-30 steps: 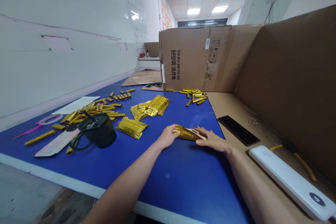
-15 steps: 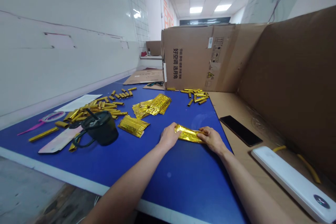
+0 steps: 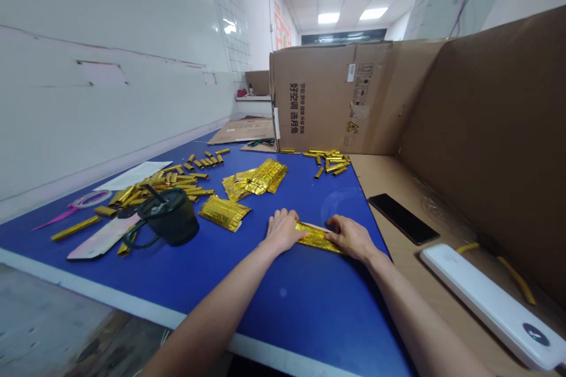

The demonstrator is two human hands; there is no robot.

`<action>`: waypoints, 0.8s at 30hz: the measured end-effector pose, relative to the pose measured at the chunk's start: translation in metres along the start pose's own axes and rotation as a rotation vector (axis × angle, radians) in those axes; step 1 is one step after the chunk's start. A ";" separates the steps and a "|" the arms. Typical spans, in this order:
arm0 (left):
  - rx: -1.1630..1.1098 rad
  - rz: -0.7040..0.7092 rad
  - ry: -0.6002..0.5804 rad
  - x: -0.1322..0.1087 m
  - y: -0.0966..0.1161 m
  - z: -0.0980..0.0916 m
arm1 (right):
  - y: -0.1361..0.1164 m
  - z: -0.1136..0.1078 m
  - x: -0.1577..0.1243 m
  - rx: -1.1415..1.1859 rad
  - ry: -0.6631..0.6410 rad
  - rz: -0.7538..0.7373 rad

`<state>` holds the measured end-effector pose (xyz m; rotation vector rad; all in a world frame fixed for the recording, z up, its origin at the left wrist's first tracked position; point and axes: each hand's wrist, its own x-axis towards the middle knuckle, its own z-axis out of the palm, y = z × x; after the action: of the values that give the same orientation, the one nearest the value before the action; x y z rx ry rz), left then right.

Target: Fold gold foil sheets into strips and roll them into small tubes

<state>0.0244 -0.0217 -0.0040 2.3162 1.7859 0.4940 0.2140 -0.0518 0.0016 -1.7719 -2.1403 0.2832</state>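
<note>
On the blue desk (image 3: 265, 306), rolled gold tubes (image 3: 163, 184) lay heaped at far left, seemingly finished, while a pile of flat foil sheets (image 3: 259, 177) sat unrolled at centre. The left hand (image 3: 283, 228) and right hand (image 3: 351, 237), each grip unclenched, pressed the ends of one foil strip (image 3: 316, 237) against the desk near its right edge.

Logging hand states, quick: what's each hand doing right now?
Left hand: open, pressing on the gold foil strip.
Right hand: open, pressing the same strip.

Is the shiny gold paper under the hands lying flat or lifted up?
Lying flat. The gold foil strip rests on the blue table, with the left hand and right hand pressing on its ends.
</note>
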 end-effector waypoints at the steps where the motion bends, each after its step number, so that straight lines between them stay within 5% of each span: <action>1: -0.017 0.009 0.002 0.000 -0.001 0.001 | -0.001 -0.001 0.000 -0.003 -0.015 -0.001; 6: -0.280 0.042 0.026 0.002 -0.003 0.005 | -0.001 0.001 0.001 0.127 0.049 0.003; 10: -0.868 -0.018 -0.036 0.003 -0.004 0.004 | 0.004 0.011 0.006 0.564 0.132 0.092; 14: -1.264 -0.119 0.047 0.004 -0.006 0.004 | 0.002 0.015 0.009 1.007 0.185 0.171; 18: -1.374 -0.136 0.148 0.006 -0.007 0.005 | -0.001 0.012 0.007 1.208 0.162 0.255; 24: -1.371 -0.128 0.192 0.005 -0.005 0.006 | -0.002 0.009 0.005 1.206 0.110 0.249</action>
<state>0.0237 -0.0149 -0.0104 1.1817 0.9837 1.3692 0.2080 -0.0467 -0.0052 -1.2086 -1.1422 1.1884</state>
